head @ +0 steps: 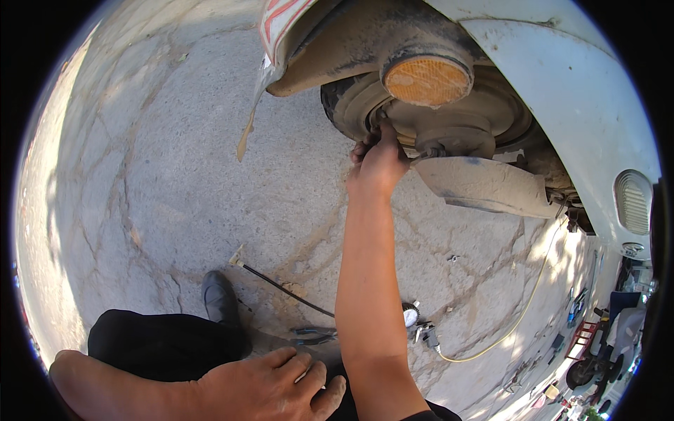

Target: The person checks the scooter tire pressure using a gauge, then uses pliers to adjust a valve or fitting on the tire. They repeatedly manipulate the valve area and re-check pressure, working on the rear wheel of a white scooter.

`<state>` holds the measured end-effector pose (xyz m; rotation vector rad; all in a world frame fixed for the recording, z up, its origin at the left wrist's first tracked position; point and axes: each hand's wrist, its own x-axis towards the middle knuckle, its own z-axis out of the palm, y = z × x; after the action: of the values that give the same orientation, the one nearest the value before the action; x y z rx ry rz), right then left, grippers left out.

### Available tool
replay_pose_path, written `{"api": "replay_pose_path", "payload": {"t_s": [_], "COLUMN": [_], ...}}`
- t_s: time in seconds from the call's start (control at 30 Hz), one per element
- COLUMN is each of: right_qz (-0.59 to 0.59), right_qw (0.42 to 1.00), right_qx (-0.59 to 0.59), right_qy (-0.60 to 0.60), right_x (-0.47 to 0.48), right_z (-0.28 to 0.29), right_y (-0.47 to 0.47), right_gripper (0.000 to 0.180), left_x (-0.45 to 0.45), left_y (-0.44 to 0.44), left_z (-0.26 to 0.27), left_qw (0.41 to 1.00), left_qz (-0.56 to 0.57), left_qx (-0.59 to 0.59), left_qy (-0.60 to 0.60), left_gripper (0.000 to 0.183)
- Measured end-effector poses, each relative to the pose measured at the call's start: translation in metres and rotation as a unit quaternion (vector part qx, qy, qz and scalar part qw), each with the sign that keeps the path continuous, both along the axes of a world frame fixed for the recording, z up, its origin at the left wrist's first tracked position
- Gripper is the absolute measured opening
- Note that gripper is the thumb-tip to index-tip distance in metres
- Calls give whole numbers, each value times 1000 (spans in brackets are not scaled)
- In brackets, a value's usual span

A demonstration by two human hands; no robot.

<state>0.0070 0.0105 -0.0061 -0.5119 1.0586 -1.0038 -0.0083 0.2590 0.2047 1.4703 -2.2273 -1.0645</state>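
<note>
My right hand (378, 155) reaches under the pale vehicle body panel (568, 79), its fingers at the inner rim of a dusty wheel (350, 108). What the fingertips touch is dark and small, and I cannot tell whether they grip it. Just above is a round amber lamp (427, 80); a dirty curved metal cover (482, 184) lies to the right. My left hand (274, 387), empty with loosely bent fingers, is low in the view near my dark-clothed leg (163, 342). Partly behind my right forearm, a tyre inflator gauge (410, 316) rests on the ground.
A black hose (287, 292) with a metal end fitting lies near my shoe (218, 297). Blue-and-black-handled pliers (315, 334) are beside my forearm. A yellow air hose (505, 337) curves across the cracked concrete. A small metal part (453, 258) and a parked motorcycle (584, 371) are at right.
</note>
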Motion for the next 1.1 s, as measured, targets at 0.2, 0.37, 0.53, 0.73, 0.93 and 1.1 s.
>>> {"api": "replay_pose_path", "payload": {"t_s": [0.2,0.37,0.53,0.73,0.93,1.1], "right_qz": [28,72,90,63,62,65], "right_qw": [999,997,995,993,988,992], "right_qx": [34,25,-32,-100,-128,-102], "right_qy": [-3,-19,-24,0,58,45], "right_x": [-27,-44,-46,-28,-18,-16], "right_z": [-15,-23,-23,-16,-30,-25], "right_y": [25,43,32,9,-7,-2], "right_gripper": [32,40,29,24,29,31], "left_x": [-2,-11,-20,-20,-14,-10], "left_y": [-11,-17,-21,-24,-20,-15], "left_z": [-5,-5,-7,-11,-9,-9], "left_qw": [999,998,997,996,997,997], "left_qz": [-45,-54,-63,-77,-72,-74], "left_qx": [-2,3,12,5,6,10], "left_qy": [-20,-29,-35,-42,-39,-37], "left_gripper": [52,55,56,58,57,57]}}
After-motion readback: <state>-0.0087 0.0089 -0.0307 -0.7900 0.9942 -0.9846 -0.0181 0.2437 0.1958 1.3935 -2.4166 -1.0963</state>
